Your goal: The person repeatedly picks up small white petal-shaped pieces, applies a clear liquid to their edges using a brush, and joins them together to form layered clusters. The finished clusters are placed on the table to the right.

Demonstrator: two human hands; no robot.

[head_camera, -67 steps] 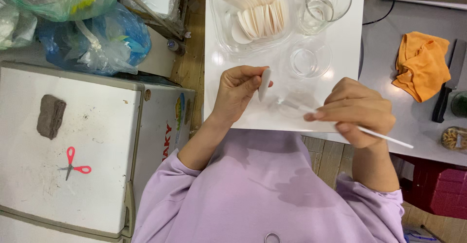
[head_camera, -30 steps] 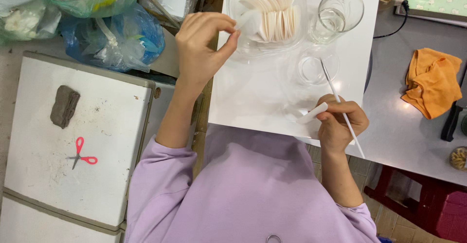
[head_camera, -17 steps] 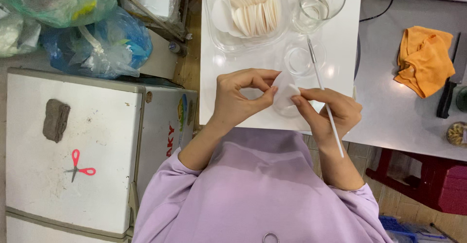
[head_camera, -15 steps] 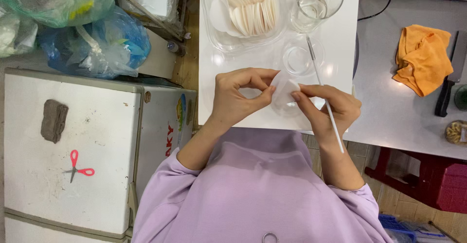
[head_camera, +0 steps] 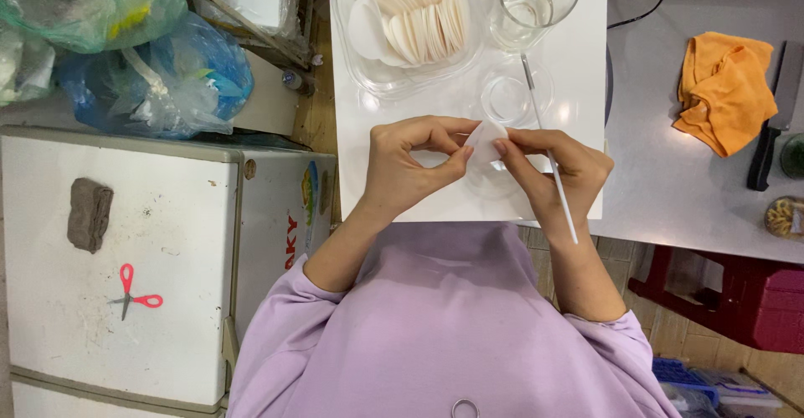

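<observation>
The left hand [head_camera: 410, 167] and right hand [head_camera: 553, 167] meet over the near edge of a white board [head_camera: 586, 91], fingertips pinched together on one thin white disc [head_camera: 484, 143]. The disc sits right between the two grips, at 3 o'clock from the left hand and 9 o'clock from the right, held up off the board. The right hand also clamps a thin white stick [head_camera: 548, 154] that runs from 12 o'clock, near the dishes, back to 5 o'clock past the wrist.

At 12 o'clock from the hands a small clear dish [head_camera: 515, 95] lies on the board; whether it holds anything cannot be told. Beyond it, a glass [head_camera: 536, 3] stands with clear liquid inside. At 11 o'clock a clear tub [head_camera: 368, 66] holds a fanned row of white discs [head_camera: 414, 20].

At 2 o'clock, off the board, an orange cloth [head_camera: 724, 87] lies crumpled beside a black-handled knife [head_camera: 775, 116]. At 8 o'clock red scissors [head_camera: 134, 294] lie on a white fridge [head_camera: 167, 242].
</observation>
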